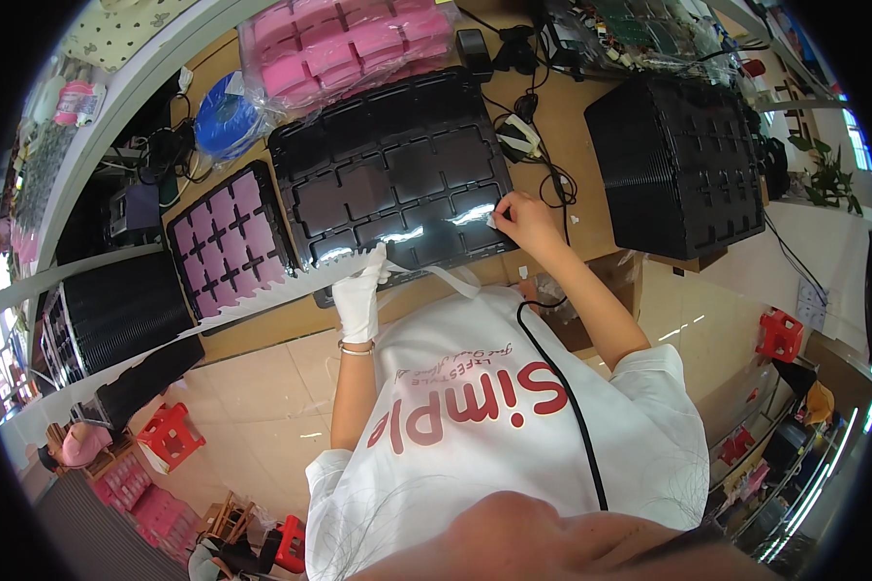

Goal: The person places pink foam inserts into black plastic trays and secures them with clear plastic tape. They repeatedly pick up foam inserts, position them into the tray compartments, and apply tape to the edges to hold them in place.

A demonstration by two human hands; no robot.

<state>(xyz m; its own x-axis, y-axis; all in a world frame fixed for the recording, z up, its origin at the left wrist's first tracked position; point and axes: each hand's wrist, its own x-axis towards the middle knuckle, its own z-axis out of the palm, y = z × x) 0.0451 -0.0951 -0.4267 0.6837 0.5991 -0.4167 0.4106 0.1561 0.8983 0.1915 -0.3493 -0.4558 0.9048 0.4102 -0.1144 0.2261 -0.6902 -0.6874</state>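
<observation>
My left hand (358, 300), in a white glove, is closed on a long whitish strip (286, 289) with a jagged upper edge. The strip runs off to the left, and a loose plain end (451, 279) curls to the right in front of my shirt. With bare fingers pinched together, my right hand (527, 225) holds a small white piece (491, 221), too small to name, at the near right edge of a black plastic tray (358, 198). This glossy tray has a grid of shallow compartments and lies in front of me.
A black tray with pink compartments (225, 232) lies to the left. Tall stacks of black trays stand at the right (673, 165) and far left (126, 310). Behind are bagged pink trays (349, 44), a blue reel (231, 116) and cables (557, 184). A black cord (576, 416) crosses my shirt.
</observation>
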